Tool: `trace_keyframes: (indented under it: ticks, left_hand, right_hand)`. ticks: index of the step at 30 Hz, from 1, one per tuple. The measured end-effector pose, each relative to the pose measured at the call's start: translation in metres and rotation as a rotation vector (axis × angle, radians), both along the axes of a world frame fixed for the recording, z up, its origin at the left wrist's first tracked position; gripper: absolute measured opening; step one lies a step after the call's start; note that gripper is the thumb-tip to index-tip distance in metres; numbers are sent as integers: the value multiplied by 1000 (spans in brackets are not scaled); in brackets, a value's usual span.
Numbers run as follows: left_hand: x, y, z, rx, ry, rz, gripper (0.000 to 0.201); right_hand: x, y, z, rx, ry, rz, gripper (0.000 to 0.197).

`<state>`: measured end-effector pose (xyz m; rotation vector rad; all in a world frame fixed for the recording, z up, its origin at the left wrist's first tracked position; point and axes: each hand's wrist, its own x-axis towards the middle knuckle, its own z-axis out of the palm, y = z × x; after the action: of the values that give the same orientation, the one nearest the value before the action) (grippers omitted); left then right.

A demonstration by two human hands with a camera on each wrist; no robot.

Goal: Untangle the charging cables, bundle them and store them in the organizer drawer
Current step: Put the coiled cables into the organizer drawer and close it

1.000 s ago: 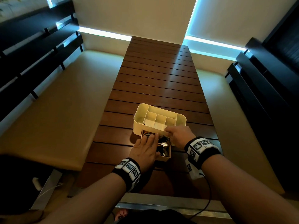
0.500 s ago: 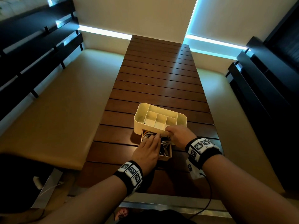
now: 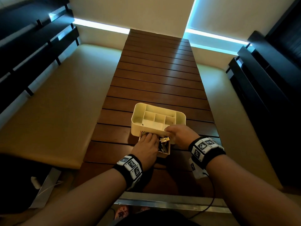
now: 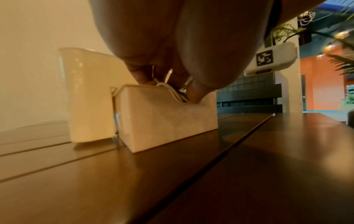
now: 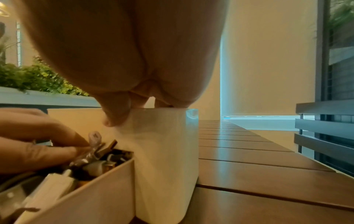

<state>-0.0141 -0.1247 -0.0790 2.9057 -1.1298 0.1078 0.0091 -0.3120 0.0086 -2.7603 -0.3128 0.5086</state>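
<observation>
A cream organizer [image 3: 138,128] with open compartments stands on the slatted wooden table [image 3: 156,75]. Its drawer [image 3: 167,150] is pulled out toward me and holds the charging cables [image 3: 163,141], white and dark with metal plugs. My left hand [image 3: 146,149] lies over the drawer, its fingertips pressing down on the cables [image 5: 95,163]. My right hand [image 3: 179,134] grips the organizer's near right rim [image 5: 164,151], thumb on the outside wall. In the left wrist view, white cable loops [image 4: 172,91] bulge over the notch in the drawer front [image 4: 162,121] under my fingers [image 4: 138,72].
Cushioned benches [image 3: 57,111] run along both sides of the table, with dark slatted backs [image 3: 268,79]. The far stretch of the table is bare wood. A metal strip [image 3: 171,206] borders the table's near end, and a black wire [image 3: 211,193] hangs from my right wrist.
My left hand has slid forward over the drawer toward the organizer, and the drawer sticks out a little less. My right hand has kept its hold on the rim.
</observation>
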Motion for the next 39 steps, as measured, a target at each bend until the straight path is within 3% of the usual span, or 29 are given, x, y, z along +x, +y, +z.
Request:
trace_keyframes:
  ticks: [7, 12, 19, 24, 28, 32, 35, 39]
  left_hand:
    - [-1, 10, 1, -145, -29, -80, 46]
    - [-9, 7, 5, -250, 13, -17, 37]
    - [-7, -1, 5, -71, 45, 50, 46]
    - [-14, -2, -3, -78, -8, 88, 50]
    - [-21, 7, -13, -151, -48, 72, 80]
    - [-16, 13, 8, -289, -121, 78, 79]
    - [9, 9, 40, -175, -49, 140, 84]
    - [43, 6, 57, 43, 161, 77, 81]
  right_hand:
    - [-2, -1, 0, 17, 0, -4, 29]
    - [-5, 2, -13, -5, -112, -36, 20]
    - [-2, 4, -14, -20, -55, -81, 23]
    - [-2, 8, -28, -128, -155, -74, 29]
    - [0, 7, -32, -143, -205, -53, 26]
    - [2, 7, -33, -160, -220, -38, 23]
    - [3, 6, -35, -188, -226, -13, 24]
    - [1, 4, -37, -217, -229, 3, 31]
